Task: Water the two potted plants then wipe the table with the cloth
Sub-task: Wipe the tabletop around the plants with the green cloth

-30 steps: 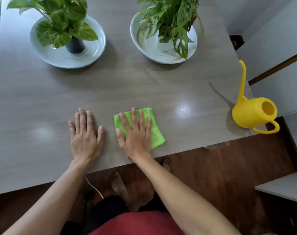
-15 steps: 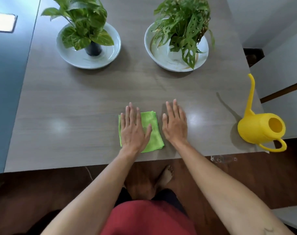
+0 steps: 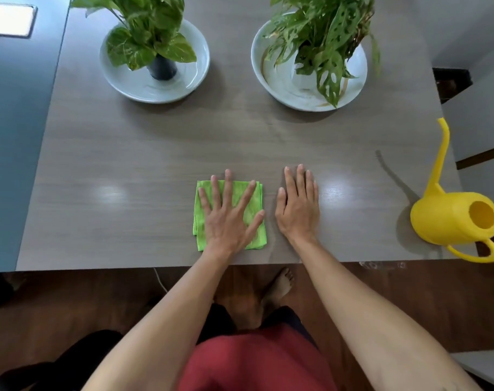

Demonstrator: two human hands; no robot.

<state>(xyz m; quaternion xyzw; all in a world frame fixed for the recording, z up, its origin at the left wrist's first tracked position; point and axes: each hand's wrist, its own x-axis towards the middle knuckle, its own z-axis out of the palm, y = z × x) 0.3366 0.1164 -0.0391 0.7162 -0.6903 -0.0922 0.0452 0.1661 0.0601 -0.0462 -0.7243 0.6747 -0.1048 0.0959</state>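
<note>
I count two potted plants, each in one white dish: the left plant (image 3: pixel 148 32) in a dark pot at the far left, the right plant (image 3: pixel 321 35) at the far right. There is one green cloth (image 3: pixel 241 193), folded, near the front edge of the table (image 3: pixel 127 153); its long axis runs from near to far. My left hand (image 3: pixel 228 215) lies flat on it with fingers spread, gripping nothing. My right hand (image 3: pixel 298 207) lies flat on the bare table just beside the cloth, fingers close together. One yellow watering can (image 3: pixel 448 218) stands at the right edge, spout pointing far, handle toward me.
</note>
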